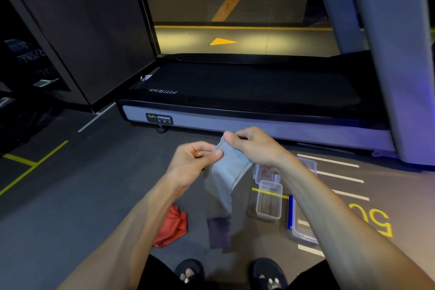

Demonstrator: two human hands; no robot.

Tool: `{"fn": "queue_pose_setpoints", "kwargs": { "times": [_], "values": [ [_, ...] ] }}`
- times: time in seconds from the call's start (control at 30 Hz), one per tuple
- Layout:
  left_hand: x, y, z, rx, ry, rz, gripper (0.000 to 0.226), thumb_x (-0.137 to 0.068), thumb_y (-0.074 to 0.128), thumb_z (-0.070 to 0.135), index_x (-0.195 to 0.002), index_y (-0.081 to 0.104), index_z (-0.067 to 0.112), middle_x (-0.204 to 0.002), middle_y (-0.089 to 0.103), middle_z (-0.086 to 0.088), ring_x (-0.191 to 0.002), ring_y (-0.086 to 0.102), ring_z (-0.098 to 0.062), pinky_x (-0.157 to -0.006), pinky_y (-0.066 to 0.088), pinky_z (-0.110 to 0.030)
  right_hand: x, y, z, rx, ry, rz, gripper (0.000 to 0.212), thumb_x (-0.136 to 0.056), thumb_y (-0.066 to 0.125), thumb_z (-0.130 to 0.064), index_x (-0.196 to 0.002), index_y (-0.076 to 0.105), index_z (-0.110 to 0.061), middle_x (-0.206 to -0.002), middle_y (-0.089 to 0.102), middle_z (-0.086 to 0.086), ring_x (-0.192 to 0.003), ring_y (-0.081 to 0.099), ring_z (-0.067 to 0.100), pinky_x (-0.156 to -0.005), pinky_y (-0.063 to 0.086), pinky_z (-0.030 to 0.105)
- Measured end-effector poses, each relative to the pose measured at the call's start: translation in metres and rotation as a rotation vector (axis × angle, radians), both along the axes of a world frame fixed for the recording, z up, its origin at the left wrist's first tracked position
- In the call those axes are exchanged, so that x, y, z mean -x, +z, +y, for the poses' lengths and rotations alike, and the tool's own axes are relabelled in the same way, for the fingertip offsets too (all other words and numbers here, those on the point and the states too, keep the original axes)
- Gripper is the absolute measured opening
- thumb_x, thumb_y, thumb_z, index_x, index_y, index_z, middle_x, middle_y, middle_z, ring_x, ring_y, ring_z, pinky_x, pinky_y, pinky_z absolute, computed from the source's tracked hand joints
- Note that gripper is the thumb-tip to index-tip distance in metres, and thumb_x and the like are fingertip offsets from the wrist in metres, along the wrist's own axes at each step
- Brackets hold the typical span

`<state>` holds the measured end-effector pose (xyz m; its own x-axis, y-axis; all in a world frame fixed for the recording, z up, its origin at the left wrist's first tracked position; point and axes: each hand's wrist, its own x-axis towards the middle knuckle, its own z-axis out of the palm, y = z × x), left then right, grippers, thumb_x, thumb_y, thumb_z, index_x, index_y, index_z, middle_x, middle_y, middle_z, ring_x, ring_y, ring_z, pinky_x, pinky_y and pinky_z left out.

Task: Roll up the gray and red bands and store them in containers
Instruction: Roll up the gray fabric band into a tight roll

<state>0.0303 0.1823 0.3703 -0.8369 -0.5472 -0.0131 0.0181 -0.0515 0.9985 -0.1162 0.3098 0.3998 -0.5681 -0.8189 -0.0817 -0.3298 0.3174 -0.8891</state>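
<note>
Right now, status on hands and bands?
Left hand and right hand both pinching gray band at its top, rest hanging unrolled. Red band crumpled on floor. Empty clear container open, unobstructed.

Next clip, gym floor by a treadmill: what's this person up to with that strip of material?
A person stands on the gym floor, pinching the top end of a gray band with both the left hand and the right hand; the rest hangs down unrolled. The red band lies crumpled on the floor, untouched. Clear plastic containers sit open on the floor to the right, the nearest one empty. A treadmill is ahead.
</note>
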Motion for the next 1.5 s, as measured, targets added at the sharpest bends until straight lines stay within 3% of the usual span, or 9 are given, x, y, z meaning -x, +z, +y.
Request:
{"fn": "queue_pose_setpoints", "kwargs": {
  "times": [0.1, 0.27, 0.5, 0.6, 0.7, 0.87, 1.1, 1.33, 1.5],
  "values": [
    [0.002, -0.001, 0.002, 0.068, 0.055, -0.018, 0.014, -0.083, 0.078, 0.011, -0.086, 0.067, 0.003, -0.062, 0.069, 0.001, -0.055, 0.061, -0.005, -0.055, 0.047, -0.016, 0.0, 0.001, -0.001, 0.048, -0.055, -0.049, 0.049, -0.089, 0.07, -0.057, -0.086, 0.073, -0.008, -0.07, 0.053, 0.004, -0.066, 0.046, 0.018, -0.065, 0.038, 0.034],
    [0.002, -0.005, -0.001, 0.057, 0.033, 0.015, 0.016, -0.081, 0.077, 0.012, -0.08, 0.064, 0.004, -0.057, 0.066, 0.002, -0.052, 0.06, -0.006, -0.052, 0.047, -0.017, 0.001, -0.001, -0.003, -0.018, -0.074, -0.114, 0.042, -0.09, 0.072, -0.052, -0.091, 0.076, -0.011, -0.082, 0.069, 0.007, -0.075, 0.061, 0.017, -0.073, 0.048, 0.033],
    [0.003, -0.008, -0.002, 0.074, 0.041, 0.038, 0.019, -0.082, 0.077, 0.02, -0.076, 0.062, 0.01, -0.051, 0.052, 0.007, -0.053, 0.044, -0.009, -0.056, 0.04, -0.022, -0.015, 0.012, -0.007, -0.098, -0.004, 0.039, 0.043, -0.104, 0.048, -0.05, -0.088, 0.052, -0.01, -0.083, 0.046, 0.007, -0.075, 0.04, 0.021, -0.067, 0.03, 0.033],
    [0.005, -0.011, -0.005, 0.07, 0.069, 0.06, 0.017, -0.083, 0.077, 0.017, -0.072, 0.064, 0.017, -0.055, 0.058, 0.002, -0.061, 0.048, -0.017, -0.062, 0.04, -0.031, -0.015, 0.012, -0.007, -0.106, 0.023, 0.117, 0.052, -0.093, 0.059, -0.062, -0.102, 0.052, -0.011, -0.092, 0.056, -0.001, -0.079, 0.05, 0.013, -0.063, 0.035, 0.03],
    [0.007, -0.012, -0.004, 0.079, 0.072, 0.059, 0.018, -0.089, 0.071, 0.006, -0.076, 0.061, 0.014, -0.054, 0.058, 0.006, -0.055, 0.048, -0.008, -0.059, 0.038, -0.028, -0.011, 0.013, -0.006, -0.143, 0.044, 0.189, 0.056, -0.087, 0.07, -0.059, -0.119, 0.053, -0.017, -0.109, 0.057, -0.006, -0.098, 0.054, 0.011, -0.066, 0.037, 0.023],
    [0.008, -0.013, -0.001, -0.122, -0.083, 0.106, 0.018, -0.086, 0.081, 0.024, -0.077, 0.065, 0.019, -0.062, 0.044, -0.004, -0.06, 0.037, -0.012, -0.06, 0.029, -0.029, 0.001, 0.01, -0.003, -0.012, 0.021, 0.145, 0.039, -0.082, 0.076, -0.057, -0.097, 0.067, -0.022, -0.095, 0.07, -0.004, -0.087, 0.064, 0.013, -0.082, 0.053, 0.039],
    [0.008, -0.013, 0.001, -0.062, -0.075, 0.101, 0.024, -0.082, 0.079, 0.009, -0.09, 0.057, 0.013, -0.063, 0.061, 0.004, -0.061, 0.048, -0.008, -0.061, 0.041, -0.02, 0.003, 0.014, 0.006, -0.015, 0.029, 0.176, 0.039, -0.093, 0.068, -0.051, -0.087, 0.072, -0.012, -0.066, 0.056, -0.009, -0.061, 0.048, 0.007, -0.063, 0.039, 0.031],
    [0.013, -0.013, 0.003, 0.082, 0.055, 0.053, 0.022, -0.092, 0.067, -0.004, -0.087, 0.052, 0.011, -0.05, 0.054, 0.01, -0.05, 0.045, -0.006, -0.058, 0.041, -0.019, -0.01, 0.019, 0.002, -0.057, -0.038, 0.247, 0.032, -0.099, 0.06, -0.046, -0.093, 0.069, -0.016, -0.069, 0.059, -0.001, -0.065, 0.051, 0.015, -0.06, 0.04, 0.031],
    [0.011, -0.017, 0.0, 0.104, 0.092, 0.03, 0.023, -0.092, 0.069, 0.0, -0.085, 0.051, 0.012, -0.049, 0.051, 0.008, -0.05, 0.042, -0.008, -0.057, 0.037, -0.024, -0.019, 0.016, -0.003, -0.163, 0.003, 0.335, 0.034, -0.105, 0.048, -0.046, -0.104, 0.062, -0.015, -0.082, 0.061, -0.001, -0.084, 0.058, 0.025, -0.059, 0.038, 0.03]
  ]
}}
